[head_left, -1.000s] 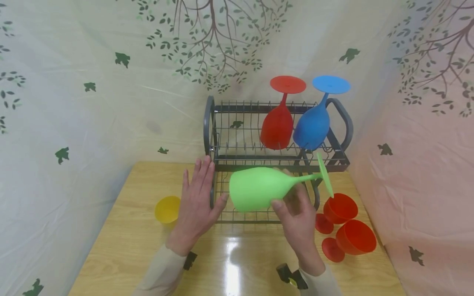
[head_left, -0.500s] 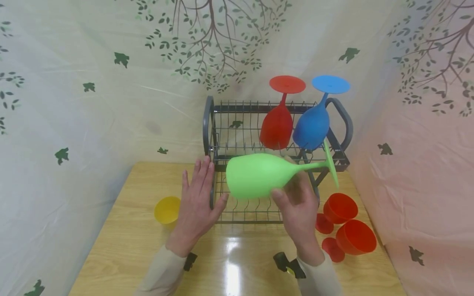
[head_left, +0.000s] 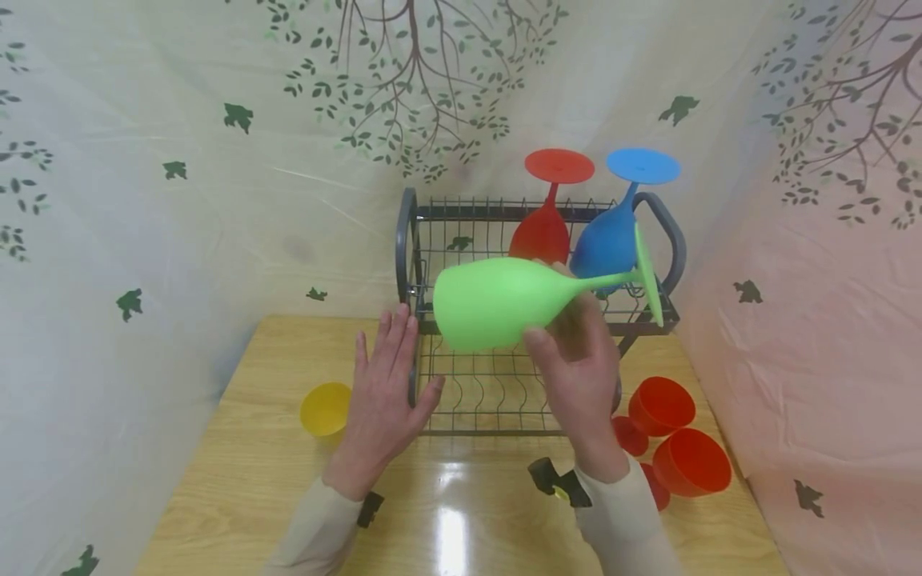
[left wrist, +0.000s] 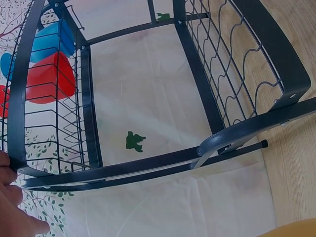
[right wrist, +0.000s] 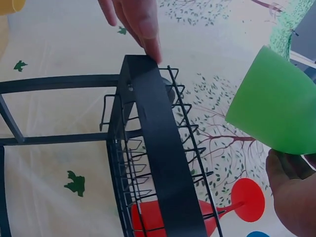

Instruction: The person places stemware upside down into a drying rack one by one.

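**Green goblet in your right hand, in front of the rack's upper tier**

Your right hand (head_left: 579,392) grips the green goblet (head_left: 486,304) by its bowl, thumb on the near side, fingers going round behind. Goblet lies sideways in the air: mouth toward your left, stem and foot toward your right, foot nearly vertical. Right wrist view puts a gap between bowl and rack (head_left: 405,240).

Your left hand (head_left: 385,400) holds nothing. Fingers straight, thumb spread away from them; fingertips at the left front corner of the upper tier (head_left: 468,213). Right wrist view shows one fingertip touching that corner.

Rack: dark metal, two tiers of wire. On the upper tier, toward your right, a red goblet (head_left: 540,234) and a blue goblet (head_left: 605,240) stand side by side, upside down, feet up. The green bowl hides the lower part of the red one in the head view.

Table (head_left: 245,448): wood-grain top. Yellow cup (head_left: 324,410) just beside your left hand, partly covered by it. Right of the rack, a nearer red goblet (head_left: 693,462) and a farther red goblet (head_left: 662,406) sit close together, mouths up.

Behind everything, a pale sheet (head_left: 324,240) printed with branches and leaves.
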The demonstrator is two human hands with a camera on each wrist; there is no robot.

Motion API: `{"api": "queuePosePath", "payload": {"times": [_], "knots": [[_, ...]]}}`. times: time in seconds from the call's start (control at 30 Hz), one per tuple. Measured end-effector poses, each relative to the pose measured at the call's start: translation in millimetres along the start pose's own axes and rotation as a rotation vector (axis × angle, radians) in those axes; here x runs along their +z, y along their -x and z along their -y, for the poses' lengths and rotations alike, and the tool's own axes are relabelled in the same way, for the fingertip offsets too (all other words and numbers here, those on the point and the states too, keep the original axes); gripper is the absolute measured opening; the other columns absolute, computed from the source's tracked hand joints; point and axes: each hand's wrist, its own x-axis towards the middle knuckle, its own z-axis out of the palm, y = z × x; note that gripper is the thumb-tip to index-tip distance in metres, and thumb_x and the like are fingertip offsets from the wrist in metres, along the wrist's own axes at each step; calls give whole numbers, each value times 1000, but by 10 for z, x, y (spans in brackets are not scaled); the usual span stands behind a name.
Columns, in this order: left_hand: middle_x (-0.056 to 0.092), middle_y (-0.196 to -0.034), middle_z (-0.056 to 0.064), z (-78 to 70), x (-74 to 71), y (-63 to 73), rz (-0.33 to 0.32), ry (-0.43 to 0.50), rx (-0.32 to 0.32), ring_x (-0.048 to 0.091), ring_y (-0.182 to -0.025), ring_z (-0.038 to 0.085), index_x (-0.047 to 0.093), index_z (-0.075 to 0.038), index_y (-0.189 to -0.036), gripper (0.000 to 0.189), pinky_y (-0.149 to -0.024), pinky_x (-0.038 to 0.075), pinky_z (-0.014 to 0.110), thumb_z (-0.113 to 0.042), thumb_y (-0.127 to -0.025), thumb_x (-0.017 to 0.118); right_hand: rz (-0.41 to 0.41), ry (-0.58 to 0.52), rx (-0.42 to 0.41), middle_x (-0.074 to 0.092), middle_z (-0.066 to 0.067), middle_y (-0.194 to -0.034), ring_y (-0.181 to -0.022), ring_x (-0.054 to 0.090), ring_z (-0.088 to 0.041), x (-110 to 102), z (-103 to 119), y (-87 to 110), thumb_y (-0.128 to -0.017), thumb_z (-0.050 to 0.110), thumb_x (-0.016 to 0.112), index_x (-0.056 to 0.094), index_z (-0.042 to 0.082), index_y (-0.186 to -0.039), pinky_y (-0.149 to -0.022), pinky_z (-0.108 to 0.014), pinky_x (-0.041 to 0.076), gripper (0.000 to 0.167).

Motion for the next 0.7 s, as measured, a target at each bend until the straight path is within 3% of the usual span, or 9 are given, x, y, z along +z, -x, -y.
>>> {"api": "queuePosePath", "payload": {"times": [0.27,0.5,0.7], "knots": [[30,-166,22,69,19,-37,-2,10,17,21,-156,36,33,7,-157,76,-124,11,64,-53,-110,32,-3,32,-46,57,-13,-146,-136,53,-33,45,-16,-283,-97,21,71,51,5,-148,-113,-40,46,57],[28,-167,20,136,35,-68,0,18,26,23,-155,39,32,7,-158,77,-124,11,65,-54,-110,30,-16,43,-56,60,-13,-144,-135,55,-32,70,-67,-460,-96,18,70,52,7,-148,-111,-40,48,57],[25,-168,19,182,44,-88,-5,24,34,20,-156,36,31,7,-158,75,-124,12,64,-50,-110,32,-2,72,-88,62,-12,-138,-129,60,-32,99,-127,-632,-96,33,74,55,8,-146,-109,-40,50,60]]}}
